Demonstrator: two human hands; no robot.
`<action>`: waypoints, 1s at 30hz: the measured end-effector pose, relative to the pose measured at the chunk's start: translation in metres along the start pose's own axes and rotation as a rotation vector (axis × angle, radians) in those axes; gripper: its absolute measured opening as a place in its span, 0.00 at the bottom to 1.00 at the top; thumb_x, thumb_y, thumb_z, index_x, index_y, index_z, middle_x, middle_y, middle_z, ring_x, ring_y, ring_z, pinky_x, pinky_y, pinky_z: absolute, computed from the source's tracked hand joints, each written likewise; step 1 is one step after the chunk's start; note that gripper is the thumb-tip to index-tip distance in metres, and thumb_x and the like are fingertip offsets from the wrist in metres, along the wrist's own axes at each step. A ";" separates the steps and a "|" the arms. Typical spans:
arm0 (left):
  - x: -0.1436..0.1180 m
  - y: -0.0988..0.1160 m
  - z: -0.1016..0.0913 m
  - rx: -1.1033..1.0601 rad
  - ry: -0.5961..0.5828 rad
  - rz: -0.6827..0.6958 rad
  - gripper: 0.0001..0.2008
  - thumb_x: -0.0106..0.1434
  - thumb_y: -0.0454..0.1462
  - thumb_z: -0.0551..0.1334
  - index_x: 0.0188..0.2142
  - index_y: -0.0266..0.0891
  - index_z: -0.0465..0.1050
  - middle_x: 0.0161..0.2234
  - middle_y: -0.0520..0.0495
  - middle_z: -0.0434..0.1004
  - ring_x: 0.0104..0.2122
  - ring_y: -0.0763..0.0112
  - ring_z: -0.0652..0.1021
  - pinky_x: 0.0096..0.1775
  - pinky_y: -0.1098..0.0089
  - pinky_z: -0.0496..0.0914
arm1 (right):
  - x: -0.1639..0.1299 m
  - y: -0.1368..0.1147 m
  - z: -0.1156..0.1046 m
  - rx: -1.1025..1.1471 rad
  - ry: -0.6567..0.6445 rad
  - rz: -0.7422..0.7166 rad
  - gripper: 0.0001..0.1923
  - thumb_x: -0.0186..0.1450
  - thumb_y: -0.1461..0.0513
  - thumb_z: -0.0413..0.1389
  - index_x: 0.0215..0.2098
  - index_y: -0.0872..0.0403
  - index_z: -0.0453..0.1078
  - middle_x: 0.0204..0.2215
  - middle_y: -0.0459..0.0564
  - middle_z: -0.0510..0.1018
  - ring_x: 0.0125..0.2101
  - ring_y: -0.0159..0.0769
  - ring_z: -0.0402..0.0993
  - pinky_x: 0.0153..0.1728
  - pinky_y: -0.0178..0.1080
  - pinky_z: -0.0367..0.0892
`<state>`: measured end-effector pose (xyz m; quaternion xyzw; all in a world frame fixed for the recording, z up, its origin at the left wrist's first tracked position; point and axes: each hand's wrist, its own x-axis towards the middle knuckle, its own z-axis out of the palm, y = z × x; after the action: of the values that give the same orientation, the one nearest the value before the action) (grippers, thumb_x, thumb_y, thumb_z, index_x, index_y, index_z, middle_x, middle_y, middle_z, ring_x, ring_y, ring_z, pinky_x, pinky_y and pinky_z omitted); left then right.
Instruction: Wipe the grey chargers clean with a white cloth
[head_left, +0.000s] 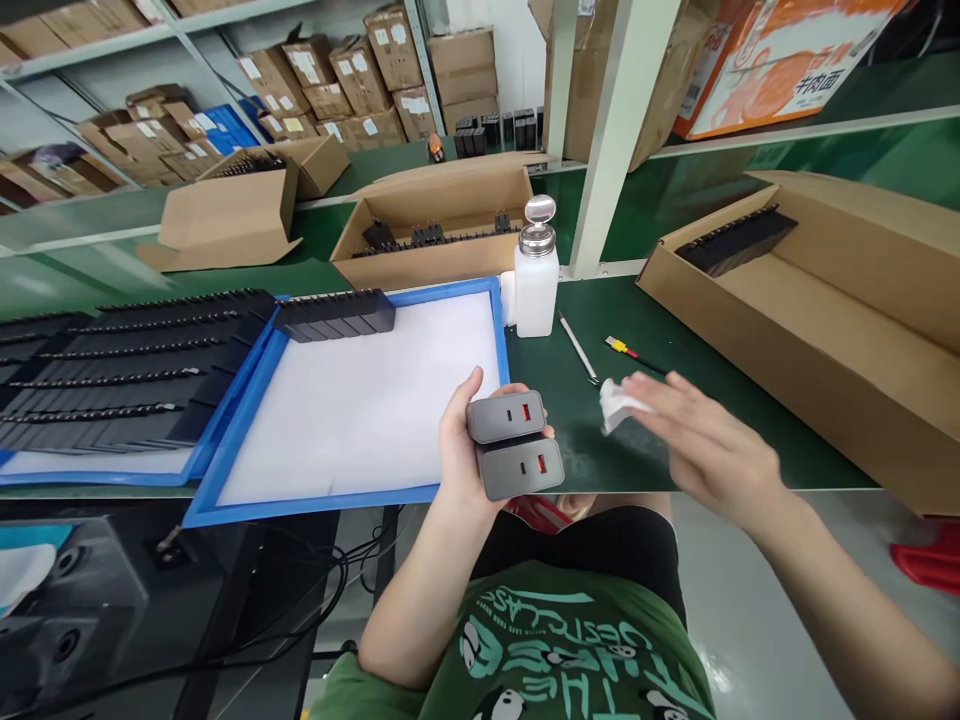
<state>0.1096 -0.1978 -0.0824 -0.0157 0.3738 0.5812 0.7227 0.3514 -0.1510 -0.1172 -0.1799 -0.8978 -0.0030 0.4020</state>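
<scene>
Two dark grey chargers lie side by side in my left hand (459, 440), their port ends facing up. The upper charger (491, 419) and the lower charger (506, 473) each show a small black slot and a red USB port. My right hand (705, 440) is to the right of them, over the green bench, with a crumpled white wipe (616, 404) pinched at the fingertips. The wipe is apart from the chargers. Behind the hands stands a white pump bottle (536, 275) with a metal top.
A blue-rimmed tray (501, 330) holds a row of black chargers (337, 315); another tray with several rows (127, 370) is at left. A white pen-like tool (576, 345) and a yellow-tipped cable (626, 349) lie on the bench. An open cardboard box (787, 380) stands at right.
</scene>
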 end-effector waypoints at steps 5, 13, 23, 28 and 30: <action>-0.001 -0.006 0.009 0.021 0.067 -0.002 0.20 0.59 0.51 0.62 0.28 0.35 0.74 0.22 0.44 0.76 0.20 0.67 0.77 0.24 0.69 0.71 | 0.039 -0.059 0.010 0.069 0.067 -0.013 0.23 0.67 0.76 0.48 0.59 0.63 0.69 0.62 0.55 0.70 0.65 0.38 0.64 0.69 0.42 0.58; 0.002 -0.006 -0.011 0.068 -0.095 0.051 0.19 0.51 0.50 0.68 0.26 0.35 0.75 0.22 0.45 0.76 0.21 0.67 0.77 0.25 0.71 0.70 | 0.013 -0.055 0.008 0.223 -0.099 -0.037 0.23 0.67 0.77 0.46 0.57 0.66 0.70 0.58 0.59 0.76 0.64 0.39 0.65 0.70 0.45 0.56; -0.005 -0.023 -0.006 0.050 -0.090 0.053 0.29 0.52 0.61 0.68 0.31 0.35 0.77 0.25 0.47 0.77 0.23 0.70 0.77 0.29 0.71 0.72 | 0.055 -0.068 0.000 0.475 0.102 0.193 0.23 0.63 0.76 0.55 0.54 0.55 0.71 0.42 0.52 0.79 0.43 0.36 0.77 0.45 0.40 0.77; -0.012 -0.030 -0.004 0.078 -0.064 0.083 0.28 0.46 0.59 0.73 0.29 0.36 0.77 0.24 0.49 0.76 0.25 0.70 0.77 0.32 0.72 0.71 | 0.061 -0.067 0.010 0.324 -0.032 0.188 0.18 0.67 0.75 0.50 0.51 0.53 0.69 0.40 0.51 0.78 0.41 0.35 0.74 0.43 0.37 0.74; -0.013 -0.030 -0.005 0.089 -0.044 0.093 0.26 0.46 0.58 0.73 0.27 0.36 0.77 0.23 0.49 0.76 0.24 0.71 0.76 0.30 0.72 0.70 | 0.058 -0.062 0.007 0.280 -0.099 0.160 0.20 0.66 0.76 0.48 0.50 0.54 0.69 0.39 0.52 0.77 0.40 0.35 0.73 0.40 0.37 0.73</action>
<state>0.1321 -0.2201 -0.0913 0.0464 0.3836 0.5971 0.7030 0.2906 -0.1888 -0.0712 -0.1932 -0.8910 0.1630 0.3771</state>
